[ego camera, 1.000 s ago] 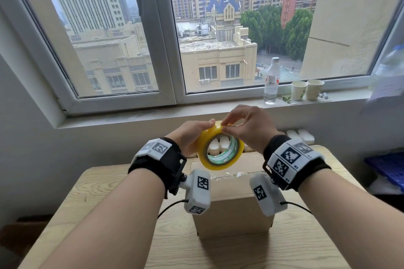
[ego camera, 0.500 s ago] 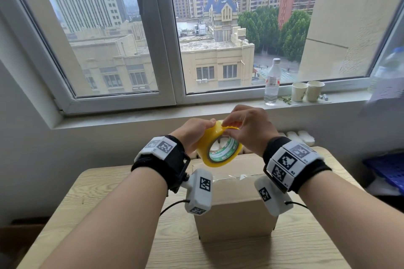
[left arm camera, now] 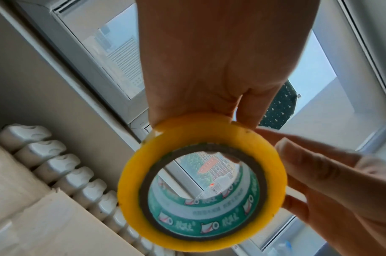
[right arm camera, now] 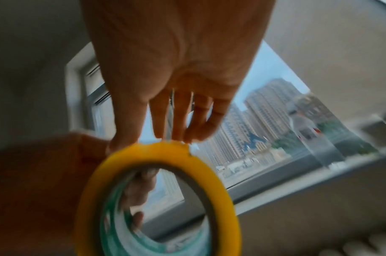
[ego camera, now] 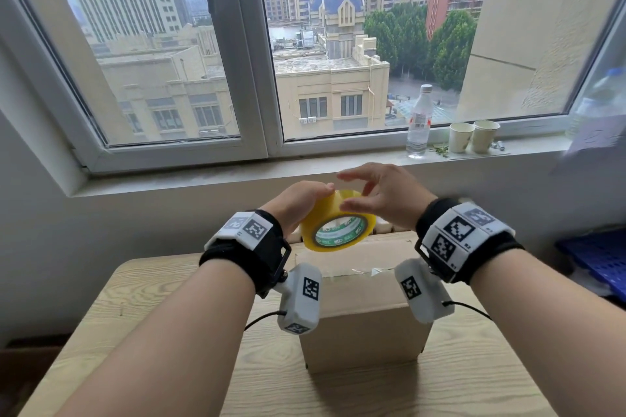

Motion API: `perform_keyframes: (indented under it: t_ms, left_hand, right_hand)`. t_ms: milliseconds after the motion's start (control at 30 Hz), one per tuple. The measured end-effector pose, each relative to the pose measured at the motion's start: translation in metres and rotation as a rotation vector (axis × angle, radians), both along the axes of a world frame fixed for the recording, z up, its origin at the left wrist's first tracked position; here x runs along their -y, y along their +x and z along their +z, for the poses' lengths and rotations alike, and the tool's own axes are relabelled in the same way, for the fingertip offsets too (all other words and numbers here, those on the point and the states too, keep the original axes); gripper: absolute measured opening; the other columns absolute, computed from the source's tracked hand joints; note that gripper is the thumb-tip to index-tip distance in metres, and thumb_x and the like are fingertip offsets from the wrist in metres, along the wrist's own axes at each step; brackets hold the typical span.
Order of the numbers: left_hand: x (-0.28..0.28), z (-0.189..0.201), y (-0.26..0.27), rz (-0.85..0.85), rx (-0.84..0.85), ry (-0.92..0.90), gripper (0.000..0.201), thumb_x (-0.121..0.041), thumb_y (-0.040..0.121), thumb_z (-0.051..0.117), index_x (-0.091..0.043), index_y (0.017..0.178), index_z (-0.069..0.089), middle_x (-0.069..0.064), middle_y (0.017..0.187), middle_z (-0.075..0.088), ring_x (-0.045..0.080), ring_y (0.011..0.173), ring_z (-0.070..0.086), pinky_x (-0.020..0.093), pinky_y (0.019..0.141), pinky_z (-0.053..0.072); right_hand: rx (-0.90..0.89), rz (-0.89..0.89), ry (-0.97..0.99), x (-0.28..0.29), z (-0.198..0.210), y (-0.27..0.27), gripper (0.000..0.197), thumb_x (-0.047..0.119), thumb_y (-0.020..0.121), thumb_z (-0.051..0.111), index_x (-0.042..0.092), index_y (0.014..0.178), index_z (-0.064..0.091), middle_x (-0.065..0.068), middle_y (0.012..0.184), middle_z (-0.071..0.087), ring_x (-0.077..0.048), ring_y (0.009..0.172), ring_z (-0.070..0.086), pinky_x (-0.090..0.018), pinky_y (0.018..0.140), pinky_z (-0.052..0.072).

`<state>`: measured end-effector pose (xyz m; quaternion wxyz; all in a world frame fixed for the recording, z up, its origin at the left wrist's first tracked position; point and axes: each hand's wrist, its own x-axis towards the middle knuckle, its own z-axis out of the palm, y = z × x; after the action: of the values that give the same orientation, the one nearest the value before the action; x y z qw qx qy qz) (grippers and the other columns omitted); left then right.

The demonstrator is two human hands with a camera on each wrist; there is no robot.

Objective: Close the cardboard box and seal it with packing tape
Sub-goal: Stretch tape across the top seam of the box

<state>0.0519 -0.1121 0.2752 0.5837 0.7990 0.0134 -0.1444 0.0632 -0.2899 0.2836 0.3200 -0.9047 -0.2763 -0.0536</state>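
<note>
A yellow roll of packing tape point(ego camera: 338, 225) with a green-printed core is held in the air above the cardboard box point(ego camera: 366, 315). My left hand point(ego camera: 298, 203) grips the roll's left side, with fingers curled round the rim point(left arm camera: 209, 78). My right hand point(ego camera: 382, 196) is blurred, its fingers straight and spread. Its thumb lies against the roll's right side, and its fingertips point(right arm camera: 176, 136) touch the top edge of the roll point(right arm camera: 157, 173). The box stands on the wooden table point(ego camera: 135, 298) with its top flaps down and a shiny strip along the seam.
On the window sill behind stand a water bottle point(ego camera: 419, 122) and two paper cups point(ego camera: 474, 136). A white radiator point(left arm camera: 56, 164) runs along the wall behind the box. A blue crate point(ego camera: 596, 257) sits at the right.
My right hand has let go of its pinch on the roll's top edge and spread its fingers. The roll has tipped flatter while the left hand keeps hold.
</note>
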Motion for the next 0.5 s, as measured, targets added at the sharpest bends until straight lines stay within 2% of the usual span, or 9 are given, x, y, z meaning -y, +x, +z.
perform_keyframes:
  t_ms: [33,100,133,200,267,367,433,500]
  left_hand:
    - [0.0,0.001,0.001,-0.031,0.018,0.026,0.026,-0.028,0.1,0.042,-0.009,0.102,0.06,0.016,0.097,0.061,0.028,0.088,0.057,0.043,0.09,0.043]
    - [0.002,0.002,0.002,-0.102,0.04,0.112,0.027,-0.027,0.1,0.044,-0.01,0.092,0.063,0.017,0.094,0.062,0.028,0.087,0.058,0.047,0.094,0.044]
    - [0.002,0.003,0.002,-0.128,0.04,0.143,0.027,-0.027,0.099,0.046,-0.01,0.088,0.064,0.017,0.094,0.062,0.028,0.087,0.058,0.048,0.096,0.044]
    - [0.003,0.002,0.001,-0.152,0.039,0.146,0.027,-0.029,0.097,0.05,-0.008,0.089,0.065,0.018,0.093,0.062,0.028,0.085,0.059,0.047,0.095,0.046]
    - [0.002,0.0,0.002,-0.155,0.047,0.109,0.029,-0.032,0.096,0.052,-0.007,0.089,0.065,0.016,0.088,0.062,0.028,0.081,0.058,0.044,0.089,0.047]
    - [-0.002,-0.003,0.005,-0.116,0.054,-0.012,0.027,-0.035,0.097,0.049,-0.013,0.086,0.06,0.006,0.079,0.057,0.019,0.072,0.053,0.036,0.077,0.042]
    - [-0.005,-0.005,0.009,-0.041,0.007,-0.084,0.032,-0.04,0.098,0.044,-0.012,0.093,0.058,0.005,0.08,0.057,0.018,0.073,0.053,0.033,0.077,0.042]
    - [-0.006,-0.007,0.011,0.025,-0.044,-0.138,0.035,-0.041,0.099,0.042,-0.007,0.102,0.054,0.009,0.082,0.056,0.02,0.073,0.055,0.033,0.078,0.045]
  right_hand:
    - [-0.086,0.02,-0.015,0.002,0.0,0.002,0.047,0.039,0.077,0.074,0.023,0.121,0.064,0.008,0.108,0.067,-0.005,0.081,0.06,-0.025,0.076,0.049]
    - [-0.274,0.073,-0.002,0.006,-0.001,0.005,0.04,0.037,0.079,0.072,0.017,0.114,0.069,0.003,0.102,0.071,-0.009,0.085,0.065,-0.027,0.077,0.052]
    - [-0.332,0.083,0.006,0.008,-0.001,0.006,0.036,0.037,0.08,0.07,0.015,0.109,0.071,0.003,0.095,0.072,-0.011,0.084,0.066,-0.026,0.075,0.052]
    - [-0.375,0.089,0.03,0.012,-0.003,0.007,0.032,0.038,0.082,0.068,0.015,0.104,0.073,0.006,0.083,0.071,-0.005,0.073,0.065,-0.021,0.064,0.05]
    - [-0.405,0.092,0.089,0.015,-0.005,0.008,0.031,0.04,0.08,0.067,0.016,0.1,0.072,0.006,0.079,0.07,-0.002,0.065,0.063,-0.019,0.061,0.049]
    - [-0.511,0.065,0.264,0.018,-0.011,0.008,0.039,0.046,0.071,0.068,0.014,0.094,0.072,0.003,0.076,0.069,-0.008,0.067,0.062,-0.021,0.06,0.047]
    - [-0.597,0.053,0.406,0.021,-0.014,0.007,0.031,0.039,0.075,0.068,0.012,0.09,0.071,0.0,0.074,0.066,-0.009,0.065,0.058,-0.018,0.057,0.045]
    - [-0.633,0.064,0.46,0.022,-0.014,0.005,0.021,0.031,0.081,0.067,0.011,0.089,0.069,-0.002,0.074,0.064,-0.01,0.065,0.057,-0.018,0.055,0.045]
